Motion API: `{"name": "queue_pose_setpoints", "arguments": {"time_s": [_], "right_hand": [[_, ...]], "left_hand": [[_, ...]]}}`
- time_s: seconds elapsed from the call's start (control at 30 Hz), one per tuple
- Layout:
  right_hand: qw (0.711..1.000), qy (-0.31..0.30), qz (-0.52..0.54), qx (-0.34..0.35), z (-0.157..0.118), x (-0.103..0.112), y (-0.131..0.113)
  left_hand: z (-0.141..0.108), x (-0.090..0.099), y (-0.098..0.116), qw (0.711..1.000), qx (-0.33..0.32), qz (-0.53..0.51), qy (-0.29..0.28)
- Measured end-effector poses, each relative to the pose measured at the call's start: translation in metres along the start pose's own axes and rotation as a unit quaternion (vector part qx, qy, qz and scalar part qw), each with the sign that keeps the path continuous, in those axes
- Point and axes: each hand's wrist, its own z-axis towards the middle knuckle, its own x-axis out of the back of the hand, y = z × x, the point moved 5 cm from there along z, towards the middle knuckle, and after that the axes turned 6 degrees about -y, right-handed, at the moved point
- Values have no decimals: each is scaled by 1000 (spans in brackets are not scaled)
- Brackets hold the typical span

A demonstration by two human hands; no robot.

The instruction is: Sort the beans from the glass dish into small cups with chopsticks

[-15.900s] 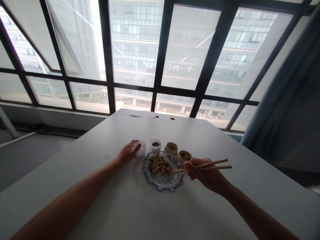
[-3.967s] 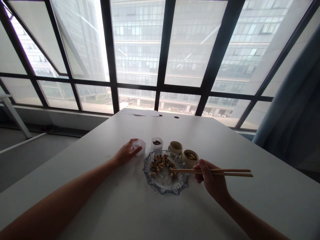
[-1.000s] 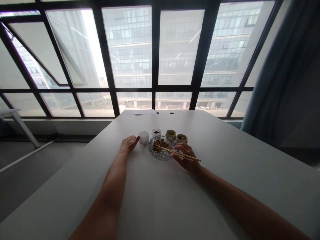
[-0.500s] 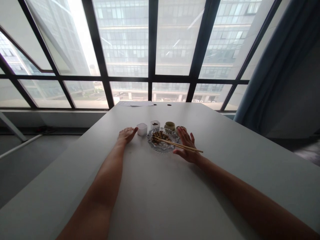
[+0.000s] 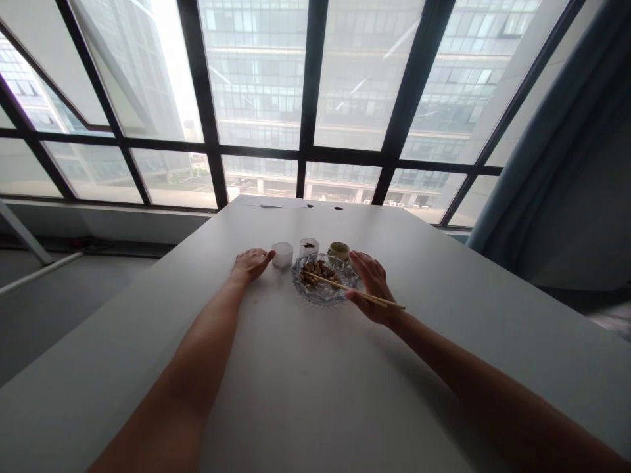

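Observation:
My left hand (image 5: 251,264) lies palm down on the table, fingers extended, its thumb tip at the side of a whitish cup (image 5: 282,256). My right hand (image 5: 373,284) is beside the right rim of a clear glass dish (image 5: 323,299), thumb and fingers apart; whether they touch the rim I cannot tell. Small brown pieces, perhaps nuts, form a heap (image 5: 318,270) in the dish. A pair of chopsticks (image 5: 340,286) slants over the rim, its thick ends crossing above my right hand. Behind the dish stand a white cup (image 5: 309,247) with dark pieces inside and an olive-green cup (image 5: 339,251).
The white table (image 5: 296,374) stretches toward large windows with dark frames (image 5: 305,154). Papers (image 5: 276,203) lie at its far edge, near two dark round spots. A blue-grey curtain (image 5: 522,177) hangs on the right.
My right hand's spread fingers have drawn in and bent toward the dish's right rim. A round container behind those fingers is now mostly hidden. The view has tilted slightly; my left hand stays by the whitish cup.

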Motion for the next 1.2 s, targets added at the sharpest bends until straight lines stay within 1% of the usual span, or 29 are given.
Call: {"name": "queue_pose_setpoints", "arguments": {"time_s": [0.07,0.1,0.17,0.27,0.37,0.5,0.57,0.63,0.7,0.77,0.8,0.87,0.93,1.0,1.07,1.13,1.2], "right_hand": [[997,18,77,0,17,10,-7],[992,8,122,-21,26,12,-8],[982,-13,182,-58,41,12,-7],[973,-32,214,-85,56,9,-2],[961,-48,249,-107,63,8,11],[945,-41,294,-136,66,15,28],[941,-33,303,-148,65,19,30],[945,-44,295,-138,63,18,24],[953,-76,277,-100,60,13,12],[953,-103,275,-69,55,6,3],[947,-122,290,-65,52,2,1],[939,-136,304,-87,48,-3,5],[942,-125,287,-121,46,-3,14],[947,-95,265,-154,46,0,24],[946,-65,269,-171,47,3,28],[946,-50,278,-159,48,3,24],[953,-59,272,-117,48,1,12]], "left_hand": [[-1,1,1,1000,-7,-3,0],[-2,1,2,1000,-12,-4,0],[-4,2,4,1000,-21,-6,2],[-8,3,6,998,-46,-27,13],[-11,3,8,994,-82,-69,24],[-12,2,12,989,-98,-102,37],[-10,2,16,988,-101,-108,40],[-7,1,22,986,-104,-120,43],[-2,1,28,983,-106,-141,55],[2,0,33,978,-106,-167,63],[4,0,34,976,-104,-179,62],[8,-1,34,972,-101,-202,58],[11,-2,34,966,-105,-230,55],[13,-3,32,957,-114,-261,56],[15,-5,30,949,-119,-287,53],[15,-6,29,945,-117,-302,52],[14,-7,28,944,-111,-307,49]]}}
